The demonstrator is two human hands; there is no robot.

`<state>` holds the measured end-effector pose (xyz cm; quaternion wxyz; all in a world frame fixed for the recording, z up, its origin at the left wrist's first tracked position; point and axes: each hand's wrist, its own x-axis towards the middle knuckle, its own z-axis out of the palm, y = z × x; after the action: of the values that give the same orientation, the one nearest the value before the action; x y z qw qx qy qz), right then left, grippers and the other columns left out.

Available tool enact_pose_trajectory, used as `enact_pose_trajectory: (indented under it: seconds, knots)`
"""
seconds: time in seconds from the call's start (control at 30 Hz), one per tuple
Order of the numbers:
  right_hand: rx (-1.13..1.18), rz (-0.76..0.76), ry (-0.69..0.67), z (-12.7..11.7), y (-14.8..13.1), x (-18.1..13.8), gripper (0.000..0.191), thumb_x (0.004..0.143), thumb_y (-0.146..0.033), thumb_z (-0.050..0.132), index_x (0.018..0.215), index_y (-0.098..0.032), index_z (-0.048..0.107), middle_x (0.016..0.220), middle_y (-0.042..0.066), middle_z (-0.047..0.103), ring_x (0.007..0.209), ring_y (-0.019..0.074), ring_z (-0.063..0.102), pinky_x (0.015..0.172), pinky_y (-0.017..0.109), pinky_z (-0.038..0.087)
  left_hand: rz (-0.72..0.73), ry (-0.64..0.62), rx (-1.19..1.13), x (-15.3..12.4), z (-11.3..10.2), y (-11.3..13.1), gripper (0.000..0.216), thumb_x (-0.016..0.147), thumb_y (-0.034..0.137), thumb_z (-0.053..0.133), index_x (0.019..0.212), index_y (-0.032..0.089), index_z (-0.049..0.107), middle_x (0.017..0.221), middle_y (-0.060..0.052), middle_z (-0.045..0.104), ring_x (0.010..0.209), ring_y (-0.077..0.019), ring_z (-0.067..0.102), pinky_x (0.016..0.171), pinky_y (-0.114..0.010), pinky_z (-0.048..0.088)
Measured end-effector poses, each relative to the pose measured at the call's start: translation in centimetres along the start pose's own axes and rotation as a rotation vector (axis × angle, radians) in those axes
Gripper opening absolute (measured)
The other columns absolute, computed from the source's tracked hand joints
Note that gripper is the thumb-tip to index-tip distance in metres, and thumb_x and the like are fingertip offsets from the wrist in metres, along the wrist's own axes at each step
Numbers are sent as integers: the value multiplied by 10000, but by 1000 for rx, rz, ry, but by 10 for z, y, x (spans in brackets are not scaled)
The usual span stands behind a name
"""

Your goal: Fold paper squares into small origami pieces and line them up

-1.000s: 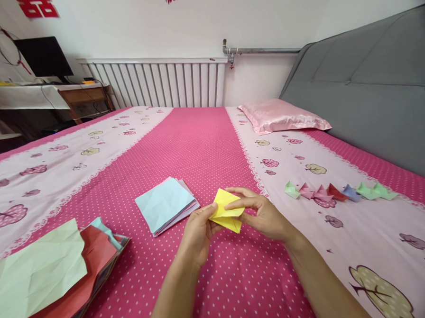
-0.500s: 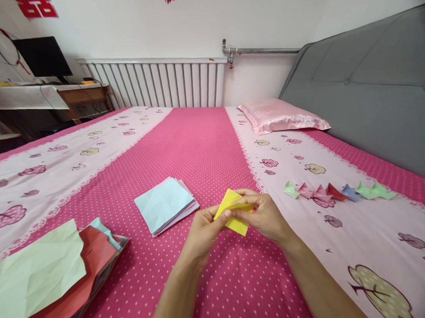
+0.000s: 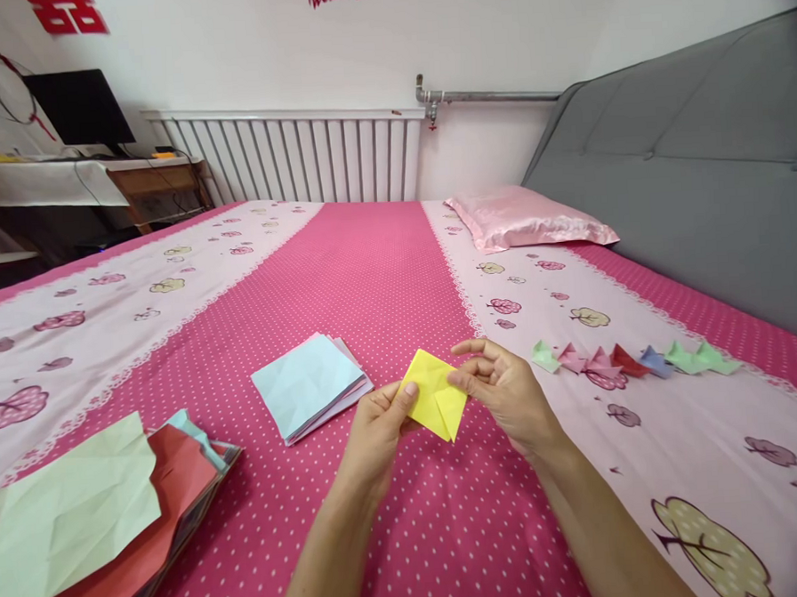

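Note:
A folded yellow paper [image 3: 435, 393], now a small diamond-like square with crease lines, is held up over the bed between both hands. My left hand [image 3: 382, 424] pinches its left corner, thumb on top and fingers beneath. At the right corner, my right hand [image 3: 507, 395] grips the paper between thumb and index finger, its other fingers lifted and loosely curled. To the left lies a stack of square paper [image 3: 309, 379], light blue on top. A row of small folded paper boats [image 3: 600, 362] in green, pink, red and blue sits to the right.
Larger sheets lie at the lower left: a creased pale green sheet [image 3: 69, 516] over red paper [image 3: 180, 470]. A pink pillow [image 3: 528, 218] rests by the grey headboard [image 3: 698, 149]. Behind the bed stand a white radiator [image 3: 298, 157] and a desk with a monitor [image 3: 81, 108].
The raised yellow flap now lies flat, and the paper shows as a wider diamond. My right hand's fingers have shifted to its right corner, with the outer fingers lifted.

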<state>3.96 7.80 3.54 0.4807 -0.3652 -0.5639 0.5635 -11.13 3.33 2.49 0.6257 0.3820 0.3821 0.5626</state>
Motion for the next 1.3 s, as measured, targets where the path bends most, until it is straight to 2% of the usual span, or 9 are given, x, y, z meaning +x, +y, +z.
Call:
enact_pose_trajectory:
  seconds: [0.27,0.37,0.5,0.7,0.9,1.03,1.13,1.23,1.3]
  knots:
    - [-90,48,-86,-7,-3,0,320,745,-312,603,1044,-201,572,699,-4,604,686,130,584,664,272,459,-15,33,101,2,-3,0,309,761,389,551,837,111,664,732,-69,668,644,-145,588,645,-252,437]
    - [-142,67,-143,-8,-4,-1,347,718,-303,630,1049,-209,583,790,14,614,756,146,591,693,282,466,-30,-48,263,2,-6,-2,312,746,395,561,744,99,660,639,-46,639,571,-126,551,593,-235,415]
    - [-255,81,-210,-10,-4,-3,306,683,-311,660,965,-198,630,781,22,606,692,137,568,606,257,459,-67,-144,448,1,-7,-6,313,736,395,562,651,105,641,574,-13,600,503,-92,495,500,-196,352]
    - [-312,72,-255,-11,-4,-2,166,716,-306,618,811,-171,633,774,33,622,692,139,557,628,270,452,-82,63,285,2,-5,-2,284,545,330,736,678,113,608,600,-20,628,550,-146,576,526,-236,428]
    - [-290,113,-276,-9,-3,-1,142,700,-283,631,763,-160,601,719,16,605,643,120,555,611,258,441,66,297,258,2,-3,4,272,500,288,765,628,128,586,557,17,600,488,-96,532,489,-197,400]
    - [-115,166,-167,-7,-2,0,182,679,-294,656,763,-157,571,685,4,611,633,112,586,592,232,435,100,267,145,1,-1,5,298,509,267,762,751,137,645,672,-13,660,615,-129,586,597,-224,434]
    - [9,189,-91,-6,-2,1,218,675,-312,664,792,-163,556,707,6,622,660,112,605,560,202,419,90,215,180,1,-1,5,309,521,251,759,793,131,674,743,-39,677,676,-141,587,645,-230,426]
    - [85,217,-93,-3,-2,1,237,673,-322,668,813,-168,555,765,16,632,686,117,614,563,199,419,93,223,249,0,0,6,239,579,285,727,748,123,685,616,1,634,492,-65,480,492,-178,361]
    - [88,223,-108,-1,-1,1,245,669,-322,672,829,-170,567,773,15,625,689,121,612,567,206,417,86,229,238,-1,0,7,226,627,310,693,738,115,676,455,49,526,372,-24,344,391,-159,270]
